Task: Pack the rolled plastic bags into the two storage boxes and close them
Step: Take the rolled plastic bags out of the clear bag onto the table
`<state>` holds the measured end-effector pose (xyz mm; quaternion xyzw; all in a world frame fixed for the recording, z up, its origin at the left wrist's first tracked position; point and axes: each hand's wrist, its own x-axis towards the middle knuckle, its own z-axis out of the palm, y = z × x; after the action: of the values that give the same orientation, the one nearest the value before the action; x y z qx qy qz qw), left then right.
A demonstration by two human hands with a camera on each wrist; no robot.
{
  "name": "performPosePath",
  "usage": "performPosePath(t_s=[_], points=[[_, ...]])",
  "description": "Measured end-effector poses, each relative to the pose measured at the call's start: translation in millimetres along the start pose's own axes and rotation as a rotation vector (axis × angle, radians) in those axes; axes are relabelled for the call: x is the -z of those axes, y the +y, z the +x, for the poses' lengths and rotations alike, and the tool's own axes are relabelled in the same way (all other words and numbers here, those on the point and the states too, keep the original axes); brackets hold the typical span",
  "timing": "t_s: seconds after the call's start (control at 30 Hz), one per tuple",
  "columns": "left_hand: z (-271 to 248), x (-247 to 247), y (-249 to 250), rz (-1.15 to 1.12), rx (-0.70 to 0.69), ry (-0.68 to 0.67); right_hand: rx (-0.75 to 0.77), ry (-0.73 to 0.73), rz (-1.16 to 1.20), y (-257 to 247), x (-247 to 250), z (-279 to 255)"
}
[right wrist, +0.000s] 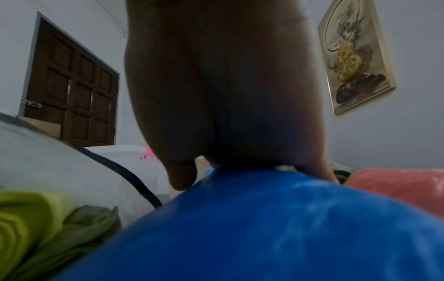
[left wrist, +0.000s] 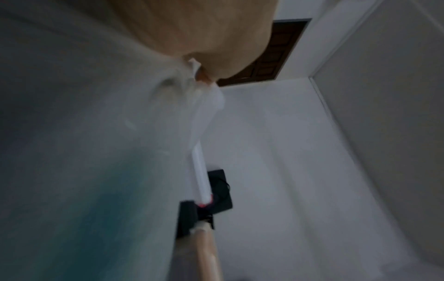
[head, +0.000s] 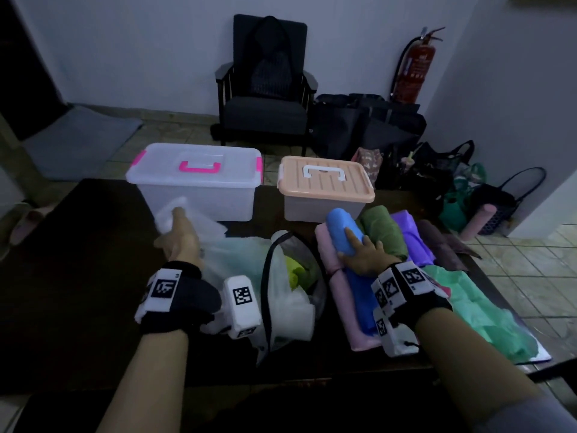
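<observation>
Two lidded boxes stand at the far edge of the dark table: a clear box with pink clips and a smaller box with a peach lid. Both lids are on. My left hand pinches a white plastic bag lifted in front of the clear box; this white bag fills the left wrist view. My right hand grips a blue rolled bag lying on a pink roll. In the right wrist view the blue roll sits under my fingers.
Green, purple and dark rolls lie right of the blue one. A loose teal bag is at the near right. A clear black-trimmed bag of crumpled bags lies between my hands. A chair and bags stand beyond.
</observation>
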<state>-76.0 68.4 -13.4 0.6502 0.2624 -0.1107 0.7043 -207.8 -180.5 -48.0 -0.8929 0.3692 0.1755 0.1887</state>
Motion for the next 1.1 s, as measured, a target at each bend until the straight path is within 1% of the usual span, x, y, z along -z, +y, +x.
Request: performPosePath(t_s=[0.1,0.17,0.27,0.37,0.4,0.47,0.5,0.53,0.6,0.63,0.67,0.7,0.73,0.77,0.8,0.83,0.87,0.9,0.93,1.0,1.07,1.1], points=[[15.6,11.5,-16.3,0.302,0.013,0.048,-0.002,-0.002,-0.029,-1.1,-0.7,2.2],[23.7,13.7,-24.1,0.418,-0.01,0.075,-0.004,-0.001,-0.038,-1.2,-0.5,1.9],[30.8,13.1,-32.8,0.524,-0.052,0.073,-0.003,-0.006,-0.047,-0.6,0.6,1.5],[35.8,14.3,-35.0,0.54,-0.044,0.088,0.017,0.015,-0.055,-1.8,2.7,0.7],[36.8,15.3,-34.0,0.542,-0.054,0.101,0.017,0.037,-0.048,-1.8,3.2,-1.6],[33.4,17.5,-28.6,0.563,-0.087,0.168,0.019,0.097,-0.032,-4.2,6.1,-13.1],[29.1,18.7,-24.9,0.598,-0.144,0.197,0.038,0.147,-0.026,-6.6,7.3,-20.7],[21.6,19.8,-20.9,0.644,-0.241,0.229,0.083,0.209,-0.025,-9.9,8.8,-28.5],[1.2,18.6,-10.4,0.741,-0.508,0.275,0.211,0.293,-0.021,-20.0,11.6,-45.5],[-10.2,14.5,-5.8,0.785,-0.612,0.223,0.29,0.289,-0.026,-25.4,12.4,-53.4],[-20.5,7.5,-3.2,0.814,-0.663,0.096,0.369,0.249,-0.028,-31.8,12.6,-61.1],[-32.0,-1.7,-2.3,0.864,-0.65,-0.083,0.433,0.177,-0.025,-39.1,12.0,-69.4],[-40.6,-12.0,-5.0,0.943,-0.581,-0.261,0.48,0.077,-0.022,-46.4,10.0,-78.2],[-47.9,-20.2,-9.6,1.03,-0.506,-0.395,0.508,-0.04,-0.04,-53.0,6.9,-85.2],[-51.9,-26.0,-15.1,1.11,-0.434,-0.469,0.52,-0.139,-0.097,-58.5,1.4,-90.1],[-54.7,-28.8,-21.1,1.18,-0.402,-0.497,0.524,-0.216,-0.191,-63.4,-6.5,-94.6],[-54.3,-30.0,-27.9,1.226,-0.404,-0.495,0.536,-0.261,-0.29,-67.0,-15.6,-99.6],[-51.8,-28.1,-33.6,1.239,-0.421,-0.481,0.549,-0.276,-0.364,-68.6,-25.8,-103.2],[-48.8,-25.3,-38.5,1.221,-0.426,-0.464,0.559,-0.27,-0.402,-68.2,-37.9,-104.5],[-38.0,-17.2,-43.8,1.095,-0.399,-0.441,0.601,-0.167,-0.423,-69.0,-58.5,-111.0],[-23.0,-11.1,-49.9,0.839,-0.297,-0.427,0.621,0.05,-0.475,-68.1,-78.0,-111.5],[-15.6,-6.8,-53.6,0.721,-0.235,-0.403,0.612,0.127,-0.495,-68.2,-82.4,-112.8]])
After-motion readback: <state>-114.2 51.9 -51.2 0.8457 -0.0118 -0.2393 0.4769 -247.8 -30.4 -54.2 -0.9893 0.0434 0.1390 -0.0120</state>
